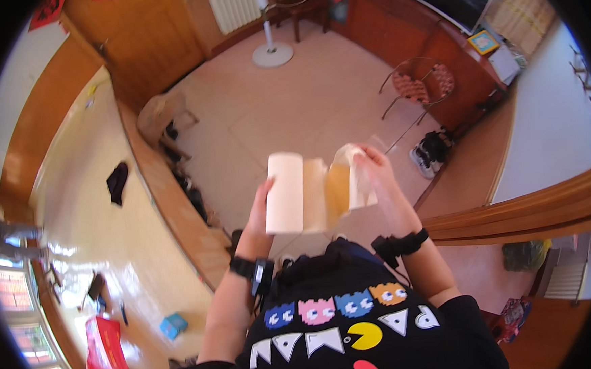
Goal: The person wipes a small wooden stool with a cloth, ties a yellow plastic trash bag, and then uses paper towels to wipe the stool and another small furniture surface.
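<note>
My left hand point(262, 207) grips the left end of a pale roll point(286, 192), which looks like paper or thin cloth, with its thumb at the near edge and its fingers hidden behind. From the roll a sheet stretches to the right, with a yellowish-brown part point(337, 189) in the middle. Bunched white material point(358, 173) at the right end is held in my right hand point(380, 171), its fingers curled over the top. Both hands are raised in front of my body, above the tiled floor. Each wrist wears a black strap.
A white stand base point(273, 54) is on the floor ahead, and a round-seated chair point(411, 86) by the red cabinet. Shoes point(430, 151) lie at right. A raised wooden-edged platform point(141, 234) at left bears a dark cloth point(118, 183), a blue box point(173, 326) and a red bag point(106, 351).
</note>
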Demonstrator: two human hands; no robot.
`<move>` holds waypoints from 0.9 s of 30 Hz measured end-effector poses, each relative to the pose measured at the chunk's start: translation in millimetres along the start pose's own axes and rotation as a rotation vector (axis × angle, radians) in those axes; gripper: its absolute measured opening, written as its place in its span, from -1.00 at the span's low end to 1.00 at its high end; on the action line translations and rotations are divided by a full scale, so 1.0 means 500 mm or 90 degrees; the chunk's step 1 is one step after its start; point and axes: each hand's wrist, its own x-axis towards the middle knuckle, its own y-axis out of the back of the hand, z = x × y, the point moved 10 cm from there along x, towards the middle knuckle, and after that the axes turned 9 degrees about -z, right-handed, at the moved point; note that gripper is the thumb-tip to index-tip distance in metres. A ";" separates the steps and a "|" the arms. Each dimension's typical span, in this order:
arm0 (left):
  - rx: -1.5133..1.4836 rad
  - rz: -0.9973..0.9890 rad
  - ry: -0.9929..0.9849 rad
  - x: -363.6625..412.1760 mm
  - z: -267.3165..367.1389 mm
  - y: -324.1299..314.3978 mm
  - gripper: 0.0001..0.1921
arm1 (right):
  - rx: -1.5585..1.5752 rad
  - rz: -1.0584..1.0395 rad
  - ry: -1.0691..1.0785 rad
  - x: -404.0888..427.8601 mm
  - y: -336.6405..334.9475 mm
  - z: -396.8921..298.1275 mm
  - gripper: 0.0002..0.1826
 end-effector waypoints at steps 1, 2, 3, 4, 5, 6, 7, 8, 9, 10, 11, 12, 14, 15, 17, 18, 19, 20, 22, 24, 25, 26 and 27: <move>-0.006 0.019 -0.008 0.004 0.007 -0.001 -0.55 | 0.009 -0.021 0.015 0.007 -0.013 -0.012 -0.76; -0.013 0.000 -0.040 0.013 0.023 -0.012 -0.55 | 0.019 -0.046 0.033 0.019 -0.025 -0.022 -0.75; -0.018 -0.023 -0.067 0.020 0.036 -0.018 -0.55 | 0.022 -0.056 0.022 0.028 -0.029 -0.013 -0.75; -0.018 -0.013 -0.074 0.021 0.040 -0.013 -0.55 | -0.019 -0.066 0.029 0.036 -0.034 -0.012 -0.74; -0.033 0.003 -0.077 0.021 0.043 -0.007 -0.55 | -0.059 -0.076 0.038 0.043 -0.041 -0.014 -0.73; -0.049 0.020 -0.076 0.016 0.041 0.002 -0.55 | -0.057 -0.083 0.030 0.046 -0.045 -0.008 -0.73; -0.051 0.027 -0.081 0.013 0.043 0.007 -0.55 | -0.115 -0.126 0.048 0.048 -0.062 -0.013 -0.68; -0.053 0.014 -0.075 0.013 0.044 0.004 -0.55 | -0.173 -0.169 0.067 0.048 -0.080 -0.019 -0.61; -0.054 -0.001 -0.069 0.011 0.044 -0.001 -0.55 | -0.171 -0.174 0.064 0.047 -0.089 -0.019 -0.61; -0.054 0.003 -0.073 0.006 0.046 -0.004 -0.55 | -0.223 -0.226 0.073 0.044 -0.120 -0.021 -0.52; -0.016 0.000 -0.061 0.001 0.045 -0.012 -0.55 | -0.275 -0.278 0.084 0.040 -0.151 -0.020 -0.42; 0.022 -0.007 -0.048 -0.001 0.041 -0.023 -0.55 | -0.276 -0.278 0.086 0.043 -0.157 -0.011 -0.42; 0.056 0.003 -0.059 -0.006 0.043 -0.020 -0.56 | -0.123 -0.420 -0.062 0.033 -0.200 0.065 -0.25; 0.088 0.019 -0.073 -0.012 0.051 -0.009 -0.57 | -0.175 -0.482 -0.116 0.016 -0.228 0.086 -0.24; 0.058 0.072 -0.052 -0.019 0.050 0.009 -0.57 | -0.306 -0.584 -0.193 -0.011 -0.244 0.117 -0.23; 0.039 0.055 -0.021 -0.023 0.040 0.025 -0.58 | -0.381 -0.637 -0.221 -0.015 -0.241 0.148 -0.23; 0.063 0.028 -0.032 -0.027 0.037 0.041 -0.58 | -0.452 -0.698 -0.281 -0.024 -0.223 0.194 -0.25; 0.077 0.075 -0.031 -0.045 0.033 0.065 -0.58 | -0.555 -0.766 -0.321 -0.048 -0.224 0.212 -0.32; 0.092 0.113 -0.025 -0.073 0.021 0.093 -0.57 | -0.609 -0.801 -0.314 -0.072 -0.224 0.207 -0.38; 0.053 0.169 0.029 -0.105 -0.009 0.141 -0.57 | -0.709 -0.862 -0.227 -0.092 -0.243 0.193 -0.63; 0.053 0.165 0.032 -0.112 -0.018 0.166 -0.57 | -0.710 -0.856 -0.228 -0.094 -0.242 0.201 -0.63; 0.118 0.189 0.091 -0.121 -0.039 0.207 -0.57 | -0.817 -0.779 -0.202 -0.072 -0.226 0.212 -0.68; 0.181 0.218 0.145 -0.133 -0.049 0.221 -0.56 | -0.920 -0.704 -0.175 -0.055 -0.219 0.210 -0.73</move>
